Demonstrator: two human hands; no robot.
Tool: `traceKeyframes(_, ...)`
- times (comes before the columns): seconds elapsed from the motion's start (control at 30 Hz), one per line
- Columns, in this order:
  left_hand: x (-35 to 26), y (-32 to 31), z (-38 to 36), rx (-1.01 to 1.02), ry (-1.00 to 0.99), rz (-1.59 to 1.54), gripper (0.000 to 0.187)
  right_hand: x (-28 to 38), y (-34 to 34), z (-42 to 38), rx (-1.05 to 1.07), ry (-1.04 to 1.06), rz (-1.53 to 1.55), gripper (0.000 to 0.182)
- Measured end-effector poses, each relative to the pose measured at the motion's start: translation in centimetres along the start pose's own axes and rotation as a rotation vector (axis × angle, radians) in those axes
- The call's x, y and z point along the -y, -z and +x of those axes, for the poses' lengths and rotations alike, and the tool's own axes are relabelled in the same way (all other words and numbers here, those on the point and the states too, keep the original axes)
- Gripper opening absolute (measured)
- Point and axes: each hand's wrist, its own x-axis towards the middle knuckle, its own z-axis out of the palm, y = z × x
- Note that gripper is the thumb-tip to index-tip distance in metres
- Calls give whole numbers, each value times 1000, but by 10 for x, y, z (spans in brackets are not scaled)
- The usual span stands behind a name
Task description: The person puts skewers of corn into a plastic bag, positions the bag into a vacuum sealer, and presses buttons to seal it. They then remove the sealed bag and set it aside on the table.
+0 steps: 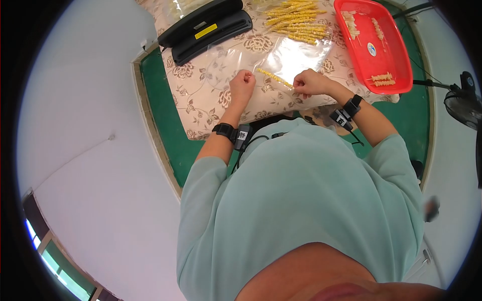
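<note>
Right hand (309, 83), fingers pinched shut, holds one end of a thin yellow corn-kernel skewer (273, 77) at upper centre; left hand (242, 86), fisted beside its far tip, grips nothing visible; light, stiff, probably snappable—grasp the ends.

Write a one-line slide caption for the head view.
Left hand and right hand hold a yellow skewer over a floral cloth, beside a red tray.

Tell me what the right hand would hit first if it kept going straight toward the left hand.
Likely the yellow skewer the right hand already touches at one end, lying on the clear plastic bag; beyond it, the left hand. Depth is hard to judge.
</note>
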Motion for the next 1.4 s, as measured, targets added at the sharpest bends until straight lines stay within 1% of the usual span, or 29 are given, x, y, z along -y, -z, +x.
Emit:
traceKeyframes(0.1,-1,-7,1,-23,-28,39,11,-9,0,-1,-8,-30,-32,12)
traceKeyframes(0.17,-9,-7,0,-1,-43,74,11,-8,0,0,-26,-21,-88,13)
traceKeyframes(0.23,-14,-6,-4,18,-60,112,10,4,0,2,-55,-16,-100,14)
traceKeyframes(0.3,-16,-5,-8,55,-127,111,10,14,-2,12,-89,-9,-113,14)
traceKeyframes(0.37,-16,-5,-10,73,-174,130,9,13,-7,33,-128,106,-203,14)
traceKeyframes(0.4,-16,-5,-12,91,-213,150,9,14,-12,44,-137,105,-204,14)
traceKeyframes(0.47,-18,-4,-15,99,-244,142,9,18,-21,64,-197,178,-192,17)
traceKeyframes(0.53,-20,-3,-17,106,-271,136,9,24,-29,78,-243,176,-150,17)
traceKeyframes(0.6,-23,-2,-19,128,-202,54,9,27,-39,90,-284,176,-106,17)
traceKeyframes(0.7,-29,3,-20,146,-160,37,9,26,-51,100,-422,122,234,18)
traceKeyframes(0.73,-28,4,-19,149,-165,37,9,25,-48,101,-427,122,234,18)
traceKeyframes(0.8,-24,5,-18,120,-117,46,9,22,-42,102,-353,170,158,20)
traceKeyframes(0.83,-19,6,-17,123,-120,46,9,17,-38,102,-357,170,158,20)
traceKeyframes(0.9,-11,7,-16,90,-46,86,11,7,-24,100,-503,146,314,21)
traceKeyframes(0.93,-10,8,-15,91,-50,86,11,3,-11,100,-519,35,457,21)
traceKeyframes(1.0,-10,10,-17,98,22,52,12,-17,8,111,-626,-31,795,20)
traceKeyframes(1.07,-7,9,-18,100,26,58,13,-30,31,125,-635,-112,1387,18)
traceKeyframes(1.1,-5,9,-17,97,31,65,13,-34,37,132,-640,-49,1564,17)
traceKeyframes(1.13,-7,10,-16,99,26,67,13,-36,42,138,-643,-44,1567,17)
traceKeyframes(1.2,-11,13,-15,116,37,77,14,-40,48,152,-572,7,1734,18)
traceKeyframes(1.27,-10,15,-11,116,34,82,14,-30,49,159,-599,6,1756,18)
traceKeyframes(1.33,-8,18,-8,119,34,87,14,-22,48,166,-759,-48,1758,17)
traceKeyframes(1.4,-5,20,-7,121,43,64,13,-20,45,168,-792,-69,1747,16)
